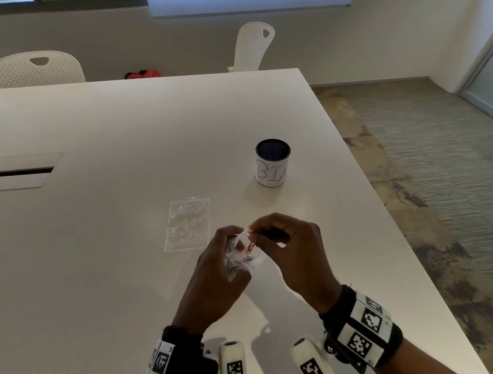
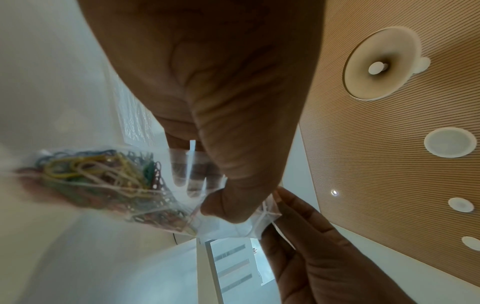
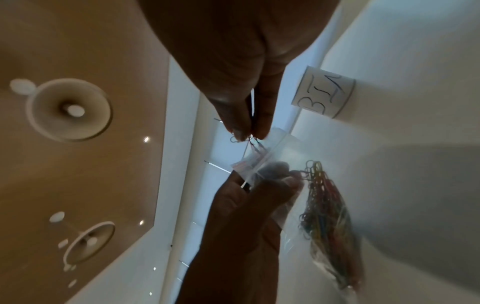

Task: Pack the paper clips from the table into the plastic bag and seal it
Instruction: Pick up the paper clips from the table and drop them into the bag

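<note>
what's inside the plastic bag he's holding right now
A bunch of coloured paper clips sits in the plastic bag, held by the left hand. Their number cannot be told; they overlap.

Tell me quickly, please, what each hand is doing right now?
Left hand: grips the clear plastic bag.
Right hand: pinches thin wire paper clips at the bag's mouth.

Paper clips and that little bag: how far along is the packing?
Mostly done: a bunch of coloured paper clips already sits in the plastic bag. In hand: the left hand holds the bag's mouth open while the right hand pinches a few more clips into it. Left: sealing. A second bag lies on the table.
</note>
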Motion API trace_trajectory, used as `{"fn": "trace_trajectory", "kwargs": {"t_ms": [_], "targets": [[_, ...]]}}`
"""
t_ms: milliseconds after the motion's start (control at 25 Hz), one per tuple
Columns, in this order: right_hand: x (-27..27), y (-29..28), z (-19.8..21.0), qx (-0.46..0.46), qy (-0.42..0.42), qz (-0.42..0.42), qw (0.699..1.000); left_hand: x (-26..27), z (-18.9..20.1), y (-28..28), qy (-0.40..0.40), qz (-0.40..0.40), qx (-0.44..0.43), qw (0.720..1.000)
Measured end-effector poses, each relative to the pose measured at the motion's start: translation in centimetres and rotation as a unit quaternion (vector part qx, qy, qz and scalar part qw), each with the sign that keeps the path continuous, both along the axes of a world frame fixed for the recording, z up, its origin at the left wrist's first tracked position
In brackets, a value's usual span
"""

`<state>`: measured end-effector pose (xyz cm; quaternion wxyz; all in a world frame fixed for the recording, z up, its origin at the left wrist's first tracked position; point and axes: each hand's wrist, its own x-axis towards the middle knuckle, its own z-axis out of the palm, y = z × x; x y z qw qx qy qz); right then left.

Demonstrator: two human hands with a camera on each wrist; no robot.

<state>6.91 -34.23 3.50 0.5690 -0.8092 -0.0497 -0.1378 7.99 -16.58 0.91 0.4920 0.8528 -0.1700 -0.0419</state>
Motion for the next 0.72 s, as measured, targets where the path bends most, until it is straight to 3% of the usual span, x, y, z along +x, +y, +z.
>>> {"fn": "trace_trajectory", "kwargs": {"t_ms": [200, 360, 440, 520, 640, 720], "targets": [[-0.2, -0.4, 0.4, -0.091, -0.018, 0.039, 0.995, 0.2, -0.4, 0.2, -0.003, 0.003, 0.001, 1.0], [0.2, -2.0, 0.9, -0.092, -0.028, 0.009, 0.995, 0.2, -0.5, 0.1, -0.01, -0.004, -0.004, 1.0], [0.6, -4.0, 0.5, -0.096, 0.004, -0.013, 0.995, 0.1, -0.5, 0.2, -0.011, 0.001, -0.008, 1.0], [0.6, -5.7, -0.6, -0.161, 0.06, -0.002, 0.985, 0.1, -0.4, 0.2, -0.011, 0.003, -0.009, 1.0], [-0.2, -6.9, -2.7, -0.284, 0.14, 0.036, 0.948, 0.1, -0.5, 0.1, -0.006, 0.002, -0.009, 1.0], [-0.8, -7.0, -3.7, -0.318, 0.167, 0.049, 0.932, 0.1, -0.4, 0.0, -0.002, 0.002, -0.012, 1.0]]}}
